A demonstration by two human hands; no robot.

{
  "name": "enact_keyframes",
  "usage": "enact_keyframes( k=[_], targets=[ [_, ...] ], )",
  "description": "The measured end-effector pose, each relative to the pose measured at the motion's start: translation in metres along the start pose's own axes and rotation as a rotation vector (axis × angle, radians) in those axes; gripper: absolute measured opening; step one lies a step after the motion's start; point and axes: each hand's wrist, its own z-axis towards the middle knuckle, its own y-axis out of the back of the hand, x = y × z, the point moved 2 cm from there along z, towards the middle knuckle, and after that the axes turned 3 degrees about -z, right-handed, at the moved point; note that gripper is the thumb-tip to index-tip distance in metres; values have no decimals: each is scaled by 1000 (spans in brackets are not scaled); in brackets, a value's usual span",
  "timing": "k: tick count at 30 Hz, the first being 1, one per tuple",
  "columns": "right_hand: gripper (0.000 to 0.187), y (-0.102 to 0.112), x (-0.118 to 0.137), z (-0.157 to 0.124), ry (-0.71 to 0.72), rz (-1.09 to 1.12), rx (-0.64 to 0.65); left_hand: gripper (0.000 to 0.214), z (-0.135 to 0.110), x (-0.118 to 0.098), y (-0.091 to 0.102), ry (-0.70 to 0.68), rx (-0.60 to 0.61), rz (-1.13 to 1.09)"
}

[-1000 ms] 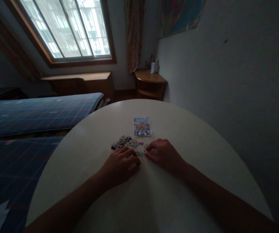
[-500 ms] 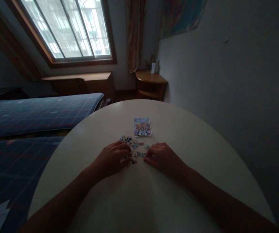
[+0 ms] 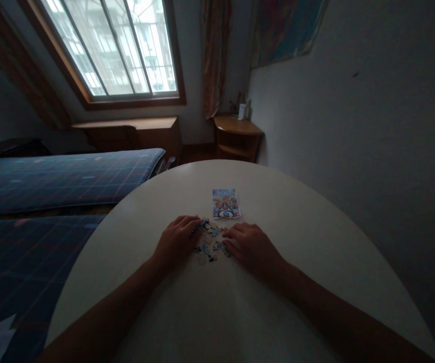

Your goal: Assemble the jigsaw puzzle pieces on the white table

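Puzzle pcs (image 3: 209, 242): small, multicoloured; loose btwn hands.

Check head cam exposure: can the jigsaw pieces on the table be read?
Head view: the bright barred window is overexposed and backlights the room; the round white table, left hand and right hand come out dim. The small coloured jigsaw pieces between the hands are too dark and small to read. Wide-angle distortion tilts the window.

your view is dim: daylight comes only from the window (image 3: 126, 50) at upper left, and its panes blow out white. the bench (image 3: 315, 242) carries a soft sheen, while the wall (image 3: 372, 126) sinks into murk. straight lines bow near the corners, and the puzzle pieces (image 3: 209, 242) look grainy.
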Motion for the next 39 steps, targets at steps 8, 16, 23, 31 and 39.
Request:
enact_keyframes(
  k=[8,16,23,31,39],
  targets=[
    [23,1,11,46,-85,-19,49,16,2,7,-5,-7,-72,-49],
    [18,-9,16,45,-160,38,51,13,1,8,-1,63,-63,-69],
    [15,-9,16,43,-170,132,58,11,-1,13,1,37,-95,-91],
    [20,3,-2,47,-270,86,69,14,-2,4,14,26,-51,-54],
    [18,4,-9,46,-293,57,107,12,-3,5,13,85,-96,-119]
  ],
)
